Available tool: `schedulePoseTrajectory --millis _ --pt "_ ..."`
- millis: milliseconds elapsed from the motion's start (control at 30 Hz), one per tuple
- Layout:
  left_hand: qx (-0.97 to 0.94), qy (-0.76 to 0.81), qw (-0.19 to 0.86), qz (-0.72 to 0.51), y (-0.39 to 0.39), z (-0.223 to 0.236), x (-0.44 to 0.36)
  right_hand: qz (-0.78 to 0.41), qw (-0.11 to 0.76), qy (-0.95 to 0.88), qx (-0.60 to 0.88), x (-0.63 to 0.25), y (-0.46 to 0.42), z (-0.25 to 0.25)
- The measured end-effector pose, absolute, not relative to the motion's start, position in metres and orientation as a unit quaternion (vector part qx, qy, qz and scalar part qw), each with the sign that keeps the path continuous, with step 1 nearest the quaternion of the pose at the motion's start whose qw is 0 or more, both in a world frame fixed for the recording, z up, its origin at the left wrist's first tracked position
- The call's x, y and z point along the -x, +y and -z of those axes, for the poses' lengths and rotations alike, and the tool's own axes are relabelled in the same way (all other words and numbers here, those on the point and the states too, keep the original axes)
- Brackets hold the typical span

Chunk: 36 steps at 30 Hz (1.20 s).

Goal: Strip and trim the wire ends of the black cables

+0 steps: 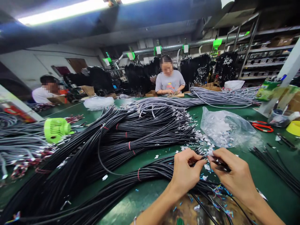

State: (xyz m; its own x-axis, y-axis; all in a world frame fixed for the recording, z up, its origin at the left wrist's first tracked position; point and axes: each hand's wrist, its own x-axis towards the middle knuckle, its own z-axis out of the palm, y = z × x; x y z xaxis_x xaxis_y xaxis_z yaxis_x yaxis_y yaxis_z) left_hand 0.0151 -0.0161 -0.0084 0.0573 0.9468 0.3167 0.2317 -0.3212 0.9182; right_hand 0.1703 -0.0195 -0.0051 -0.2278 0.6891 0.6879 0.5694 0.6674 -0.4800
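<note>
Foremost at the bench are the worker's left hand (188, 170) and right hand (231, 167), both on the near side of the clear plastic bag (245, 129); all positions below refer to this bag, as the worker sees it. Left hand: thumb and forefinger pinched together on what appears to be a cable end (192, 162), mostly covered by the fingers from where I stand. Right hand: fingers curled round a dark hand tool (222, 165), type not identifiable, with the fingertips at a small white piece (210, 153) next to the left hand. Near bundle: black cables (154, 172) secured with a red tie (139, 175), on the near side of the bag and extending well to its left. Progress, in my judgement: partial. Advanced portion: nearer the worker than the bag, several ends show coloured inner wires (217, 190), fanned out. Outstanding portion: the large cable stack (150, 134), left of the bag, carries white tufts (185, 125) at its tips, with no coloured wires that I can make out there. White scraps (202, 137) lie between stack and bag. Loose cables (277, 167) lie to the bag's near right; their ends are too indistinct to judge.
</note>
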Motion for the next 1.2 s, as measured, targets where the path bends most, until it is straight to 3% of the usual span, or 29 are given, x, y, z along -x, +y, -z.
schedulePoseTrajectory --millis 167,333,433,533,700,800,1200 --pt "-0.576 0.441 0.441 -0.529 -0.015 0.009 -0.017 -0.27 0.458 -0.693 0.487 -0.165 -0.02 0.006" --pt "-0.645 0.408 0.341 -0.549 -0.016 0.005 -0.012 -0.555 0.446 -0.53 0.461 -0.159 -0.018 0.004" --pt "-0.68 0.396 0.287 -0.546 -0.016 0.001 -0.01 -0.606 0.451 -0.484 0.443 -0.157 -0.018 0.002" --pt "-0.674 0.403 0.286 -0.549 -0.016 -0.001 -0.01 -0.559 0.457 -0.513 0.464 -0.159 -0.018 0.002" --pt "-0.582 0.443 0.341 -0.591 -0.015 -0.001 -0.01 -0.318 0.495 -0.639 0.496 -0.165 -0.018 0.01" --pt "-0.548 0.443 0.371 -0.605 -0.015 -0.002 -0.01 -0.235 0.477 -0.678 0.507 -0.166 -0.018 0.016" --pt "-0.553 0.436 0.38 -0.6 -0.017 -0.003 -0.01 -0.198 0.458 -0.716 0.489 -0.165 -0.021 0.012"
